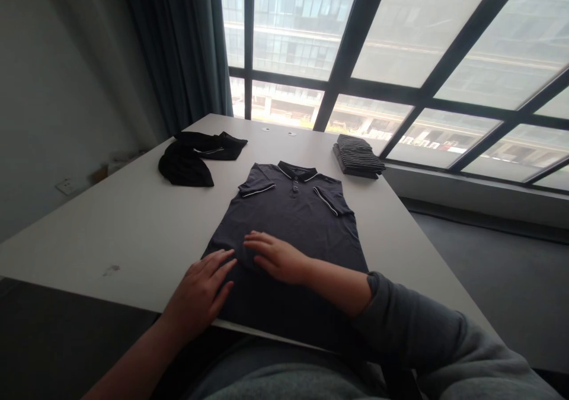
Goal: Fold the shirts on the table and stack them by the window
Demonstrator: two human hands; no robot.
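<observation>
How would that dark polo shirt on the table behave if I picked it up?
The dark polo shirt would probably hang floppy, since its thin-looking cloth lies flat. Its sleeves, folded over the front, may swing loose. The collar might stay firmer, as it keeps a neat shape.

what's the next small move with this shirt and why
I'd probably grasp the polo shirt by the edge at the left hand and fold that side inward: the polo shirt lies spread flat, the left hand is open there, and the striped garment farther off lies folded.

Bright windows (306, 26); dark curtain (182, 44); white table (133, 228)
</observation>
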